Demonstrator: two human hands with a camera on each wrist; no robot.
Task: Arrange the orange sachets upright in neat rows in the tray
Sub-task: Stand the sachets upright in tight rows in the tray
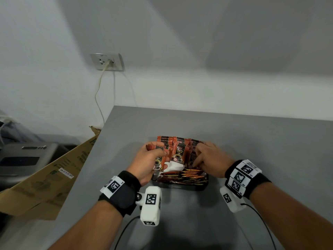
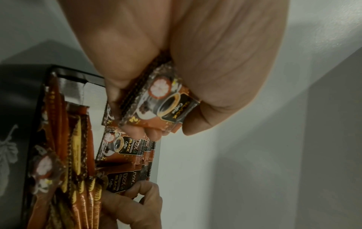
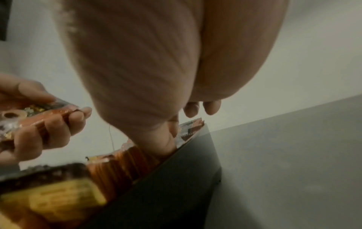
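A black tray [image 1: 180, 185] [image 2: 74, 73] [image 3: 176, 178] sits on the grey table. Orange sachets [image 1: 180, 148] [image 2: 121, 148] stand upright in rows at its back. Several more sachets [image 1: 187, 175] [image 2: 78, 155] lie packed on edge in its front part. My left hand [image 1: 162, 156] [image 2: 160, 122] [image 3: 39, 124] hovers over the tray's left side and grips a small stack of sachets [image 1: 159, 160] [image 2: 166, 105] [image 3: 29, 114]. My right hand [image 1: 198, 159] [image 2: 133, 195] [image 3: 188, 117] reaches into the right side, thumb and finger pinching an upright sachet by the tray wall.
The grey table [image 1: 234, 141] ends at a left edge close to the tray. Beyond it a flattened cardboard box [image 1: 54, 174] leans over a grey machine [image 1: 23, 157]. A wall socket [image 1: 107, 62] with a cable hangs behind.
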